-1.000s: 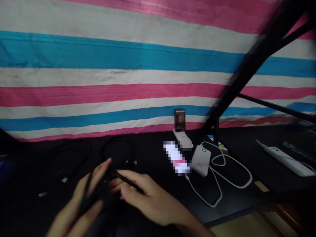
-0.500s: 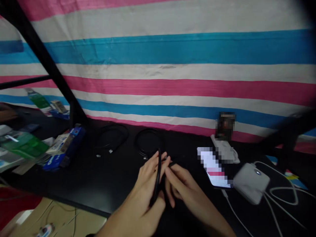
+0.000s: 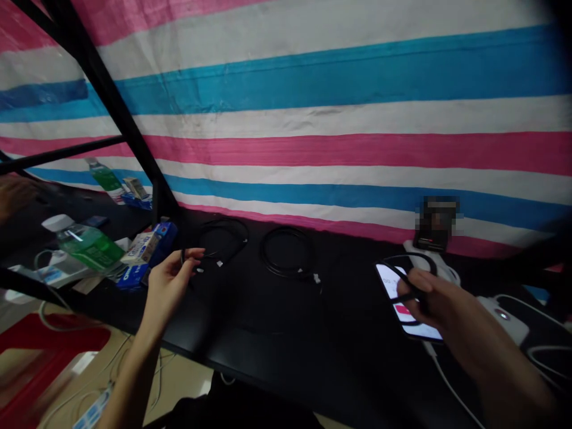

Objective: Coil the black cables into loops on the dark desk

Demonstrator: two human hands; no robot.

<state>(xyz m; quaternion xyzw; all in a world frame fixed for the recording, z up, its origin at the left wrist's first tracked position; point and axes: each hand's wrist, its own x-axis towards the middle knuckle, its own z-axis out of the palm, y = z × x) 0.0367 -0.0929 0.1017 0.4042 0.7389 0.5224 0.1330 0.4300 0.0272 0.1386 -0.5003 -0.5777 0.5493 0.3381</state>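
Note:
My right hand [image 3: 435, 304] is closed around a black cable [image 3: 413, 280], whose loops hang over a lit phone [image 3: 388, 280] lying on the table. Far apart from it, my left hand [image 3: 172, 283] pinches a thin dark piece that looks like part of the same cable; the stretch between the hands does not show against the black table. Close to the left fingertips lies a coiled black cable [image 3: 243, 241] with pale plugs. Between my hands rests another coiled black cable [image 3: 288, 277], its connectors [image 3: 316, 278] at the right.
Left of my left hand are blue boxes [image 3: 167, 232], a bottle of green liquid [image 3: 92, 247] and a white power strip [image 3: 58, 274]. A white charging block [image 3: 509, 319] with cords stands at right. Another person's hand [image 3: 15, 196] shows far left. A striped sheet [image 3: 313, 149] hangs behind.
My hands, together at the middle with the black cable, have spread wide apart. The left moved towards the boxes, the right over the phone. The camera view has shifted slightly.

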